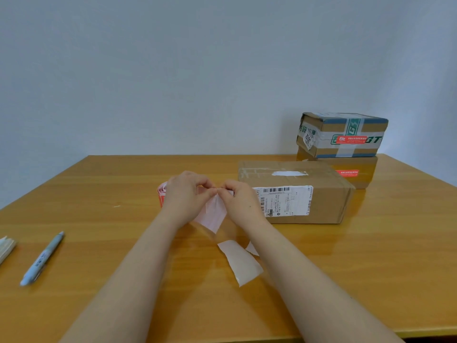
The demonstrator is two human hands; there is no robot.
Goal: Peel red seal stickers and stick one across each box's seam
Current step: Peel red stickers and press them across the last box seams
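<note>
My left hand (186, 194) and my right hand (241, 200) meet above the table's middle and pinch the top edge of a pale pink backing strip (214, 215) that hangs down between them. The red sticker roll (162, 194) peeks out behind my left hand. A long brown box (321, 191) with a white shipping label lies just right of my right hand. Behind it, a taped box (342, 134) with a red seal sticker (351, 139) sits on a lower box (363, 174) that also bears a red sticker (347, 173).
Torn white backing scraps (243, 262) lie on the wooden table (123, 184) between my forearms. A light blue pen (43, 258) and the corner of a pale pad (6, 247) lie at the left. A plain wall stands behind the table.
</note>
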